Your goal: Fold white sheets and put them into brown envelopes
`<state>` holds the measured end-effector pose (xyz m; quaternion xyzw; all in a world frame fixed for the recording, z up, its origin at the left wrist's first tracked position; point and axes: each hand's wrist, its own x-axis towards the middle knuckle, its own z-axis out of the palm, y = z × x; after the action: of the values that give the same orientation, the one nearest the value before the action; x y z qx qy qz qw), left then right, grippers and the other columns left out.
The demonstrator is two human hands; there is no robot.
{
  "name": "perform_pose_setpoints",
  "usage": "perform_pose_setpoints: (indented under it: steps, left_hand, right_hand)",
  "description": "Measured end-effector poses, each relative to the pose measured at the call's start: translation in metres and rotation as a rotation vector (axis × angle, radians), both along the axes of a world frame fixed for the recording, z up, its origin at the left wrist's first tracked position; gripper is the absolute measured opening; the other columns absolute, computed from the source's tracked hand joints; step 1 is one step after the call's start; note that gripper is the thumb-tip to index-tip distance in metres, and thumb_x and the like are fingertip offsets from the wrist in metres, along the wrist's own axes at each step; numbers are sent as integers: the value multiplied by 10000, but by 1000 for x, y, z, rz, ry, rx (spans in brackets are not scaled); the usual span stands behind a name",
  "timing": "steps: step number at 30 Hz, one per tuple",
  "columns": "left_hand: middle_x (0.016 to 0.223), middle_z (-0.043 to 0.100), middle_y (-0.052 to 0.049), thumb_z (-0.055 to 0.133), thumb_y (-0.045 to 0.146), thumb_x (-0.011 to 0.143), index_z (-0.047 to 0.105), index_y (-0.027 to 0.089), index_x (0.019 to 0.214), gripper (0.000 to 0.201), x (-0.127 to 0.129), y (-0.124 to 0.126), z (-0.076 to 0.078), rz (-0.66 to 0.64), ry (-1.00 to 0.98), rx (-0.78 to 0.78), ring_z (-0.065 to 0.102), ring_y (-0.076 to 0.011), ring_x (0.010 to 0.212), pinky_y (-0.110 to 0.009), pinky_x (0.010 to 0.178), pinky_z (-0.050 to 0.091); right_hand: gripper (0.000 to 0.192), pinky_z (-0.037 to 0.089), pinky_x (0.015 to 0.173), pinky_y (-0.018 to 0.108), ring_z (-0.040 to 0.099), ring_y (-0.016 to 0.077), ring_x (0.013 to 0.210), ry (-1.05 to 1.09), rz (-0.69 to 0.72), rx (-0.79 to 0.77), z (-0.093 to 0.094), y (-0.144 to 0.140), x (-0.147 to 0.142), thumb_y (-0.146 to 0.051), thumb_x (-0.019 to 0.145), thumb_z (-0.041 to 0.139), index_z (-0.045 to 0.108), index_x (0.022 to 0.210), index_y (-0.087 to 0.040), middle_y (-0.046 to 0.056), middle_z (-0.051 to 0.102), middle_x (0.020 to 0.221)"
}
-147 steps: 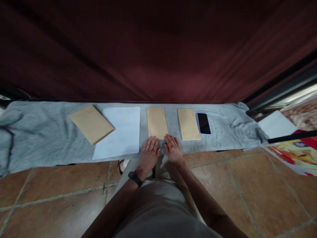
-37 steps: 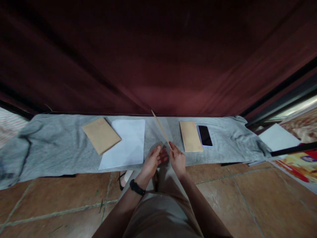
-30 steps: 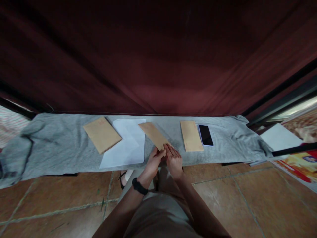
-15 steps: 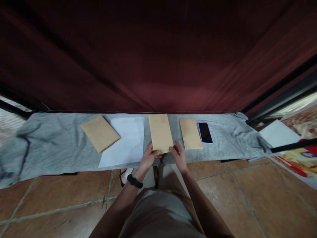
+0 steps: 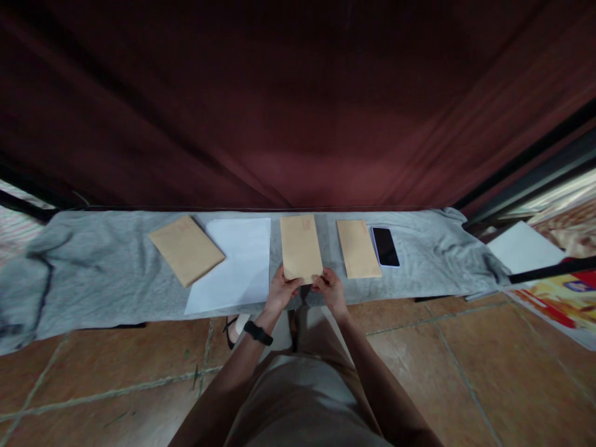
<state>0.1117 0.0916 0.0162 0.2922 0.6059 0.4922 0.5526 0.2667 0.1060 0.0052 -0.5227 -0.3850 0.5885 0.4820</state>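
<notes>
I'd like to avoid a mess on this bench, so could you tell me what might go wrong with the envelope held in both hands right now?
The middle envelope is pinched only at its near edge by the left hand and right hand, so it could slip or bend. The white paper lies close on its left and might get nudged. The grey cloth underneath is wrinkled and may bunch if the envelope is slid.

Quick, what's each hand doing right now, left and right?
Left hand: closed on the near left corner of the middle brown envelope.
Right hand: closed on the same envelope's near right corner.
</notes>
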Motion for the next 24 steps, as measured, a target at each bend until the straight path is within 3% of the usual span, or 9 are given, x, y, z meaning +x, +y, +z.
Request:
perform_pose_setpoints:
  steps: [6, 10, 17, 24]
  left_hand:
    - [781, 736, -12, 914, 199, 534, 615, 180, 1147, 682, 4, 6, -1, 61, 87, -31, 587, -127, 502, -221, 430, 406]
    - [792, 737, -24, 891, 150, 551, 623, 174, 1097, 609, 2, 8, -4, 79, 118, -38, 602, -131, 514, -214, 421, 404]
    - [665, 677, 44, 833, 121, 615, 604, 191, 1070, 514, -7, 15, -16, 55, 8, -118, 599, -119, 454, -208, 459, 441]
    - [729, 686, 20, 794, 137, 646, 605, 195, 999, 405, -12, 14, -13, 33, -41, -115, 663, -153, 534, -279, 557, 555]
  right_hand:
    - [558, 531, 469, 246, 586, 117, 522, -78, 26, -13, -9, 4, 0, -559, 632, 821, 644, 1032, -212, -27, 678, 758]
    - [489, 532, 461, 250, 601, 125, 513, -99, 10, -43, -17, 9, 0, -500, 636, 809, 633, 1006, -234, -47, 671, 724]
    - [350, 539, 472, 321, 631, 188, 510, -44, 22, -162, -20, 19, 1, -431, 647, 774, 631, 916, -259, -56, 631, 579]
    - [275, 521, 452, 316, 607, 184, 484, -61, 25, -153, -20, 24, 8, -387, 665, 755, 639, 875, -254, -42, 641, 568]
